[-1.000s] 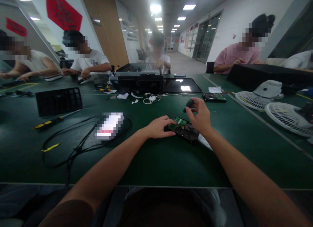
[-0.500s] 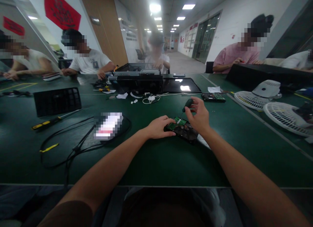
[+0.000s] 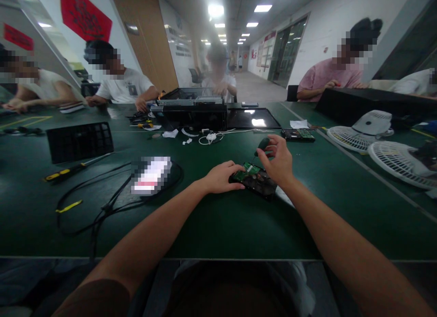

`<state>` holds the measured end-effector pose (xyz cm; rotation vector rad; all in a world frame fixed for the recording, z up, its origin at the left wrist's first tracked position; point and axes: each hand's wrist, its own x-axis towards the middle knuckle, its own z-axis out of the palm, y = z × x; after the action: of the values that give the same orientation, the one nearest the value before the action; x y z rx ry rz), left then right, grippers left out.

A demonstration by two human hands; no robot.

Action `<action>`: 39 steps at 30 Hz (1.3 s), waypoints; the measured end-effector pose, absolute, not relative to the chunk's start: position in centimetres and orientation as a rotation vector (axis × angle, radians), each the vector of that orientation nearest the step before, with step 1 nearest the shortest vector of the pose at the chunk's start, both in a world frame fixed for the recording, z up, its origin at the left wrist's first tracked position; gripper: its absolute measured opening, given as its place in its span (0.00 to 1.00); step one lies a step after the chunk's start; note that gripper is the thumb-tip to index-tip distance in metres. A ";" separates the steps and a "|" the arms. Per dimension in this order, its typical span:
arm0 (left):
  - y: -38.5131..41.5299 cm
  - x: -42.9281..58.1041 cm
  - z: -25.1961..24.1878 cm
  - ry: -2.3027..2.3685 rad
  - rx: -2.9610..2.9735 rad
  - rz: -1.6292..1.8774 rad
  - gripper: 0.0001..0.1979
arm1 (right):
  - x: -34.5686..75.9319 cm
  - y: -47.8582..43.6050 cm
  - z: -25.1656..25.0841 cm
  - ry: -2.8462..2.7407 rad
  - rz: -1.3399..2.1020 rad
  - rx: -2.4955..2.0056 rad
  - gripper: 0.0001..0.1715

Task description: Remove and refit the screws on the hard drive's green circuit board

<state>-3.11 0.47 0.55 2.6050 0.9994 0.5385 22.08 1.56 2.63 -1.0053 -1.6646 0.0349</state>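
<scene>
A hard drive (image 3: 256, 185) with a green circuit board (image 3: 251, 169) on its upper face lies on the green table in front of me. My left hand (image 3: 223, 177) grips its left end, thumb along the near edge and fingers over the far side. In my right hand (image 3: 278, 160) is a screwdriver with a dark green handle (image 3: 263, 145), pinched between thumb and fingers. The screwdriver's thin shaft slants down to the far edge of the board; its tip is too small to make out. Something white lies partly hidden under my right wrist.
Left of me are a black cable (image 3: 107, 207), a blurred-out bright phone-like object (image 3: 151, 176), a yellow-black screwdriver (image 3: 64, 173) and a black panel (image 3: 80, 142). Ahead stands an open computer case (image 3: 191, 117). Another drive (image 3: 298, 135) and white fan parts (image 3: 351, 139) lie right. Several people sit around.
Almost nothing differs. Both hands keep their places on the hard drive and the screwdriver; the view has shifted very slightly.
</scene>
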 end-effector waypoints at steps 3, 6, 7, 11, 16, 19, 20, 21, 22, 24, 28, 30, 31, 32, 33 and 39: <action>0.5 -3.1 0.5 1.001 2.606 0.538 0.32 | 22.1 1.5 2.7 -1.683 0.005 -1.004 0.29; 0.5 -3.1 0.5 1.003 2.608 0.534 0.33 | 22.0 1.4 2.7 -1.690 0.007 -0.999 0.29; 0.5 -3.1 0.5 1.003 2.610 0.533 0.33 | 22.0 1.4 2.7 -1.689 0.008 -0.998 0.29; 0.5 -3.1 0.5 0.993 2.613 0.537 0.33 | 22.1 1.4 2.8 -1.694 -0.020 -1.006 0.25; 0.6 -3.1 0.5 0.995 2.605 0.538 0.33 | 22.3 1.5 2.9 -1.677 -0.020 -1.023 0.27; 0.5 -3.1 0.4 1.011 2.602 0.532 0.33 | 22.3 1.5 2.9 -1.674 0.001 -1.014 0.27; 0.5 -3.1 0.4 1.012 2.602 0.533 0.33 | 22.3 1.5 2.9 -1.677 0.005 -1.007 0.27; 0.6 -3.1 0.4 1.010 2.604 0.535 0.32 | 22.2 1.4 3.0 -1.681 0.004 -1.000 0.26; 0.6 -3.1 0.4 1.007 2.606 0.538 0.33 | 22.2 1.3 3.0 -1.685 -0.002 -0.995 0.26; 0.6 -3.1 0.4 1.001 2.611 0.544 0.33 | 22.2 1.2 3.2 -1.693 -0.015 -0.990 0.25; 0.6 -3.1 0.5 1.002 2.616 0.538 0.32 | 22.2 0.9 3.4 -1.728 -0.041 -1.002 0.26; 0.5 -3.0 0.5 1.006 2.620 0.538 0.32 | 22.1 0.8 3.4 -1.744 -0.063 -1.014 0.27; 0.5 -3.0 0.6 1.008 2.622 0.540 0.32 | 22.1 0.9 3.4 -1.749 -0.075 -1.018 0.28; 0.4 -3.0 0.6 1.007 2.625 0.541 0.31 | 22.1 0.9 3.3 -1.752 -0.089 -1.020 0.27; 0.4 -3.0 0.7 1.006 2.627 0.543 0.31 | 22.1 1.0 3.2 -1.752 -0.107 -1.023 0.27; 0.4 -3.0 0.7 0.993 2.625 0.546 0.32 | 22.4 1.5 3.0 -1.782 -0.178 -0.993 0.26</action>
<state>-3.00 0.35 0.72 2.6248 0.9928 0.5462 22.37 1.49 3.01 -0.9934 -1.7818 -0.1784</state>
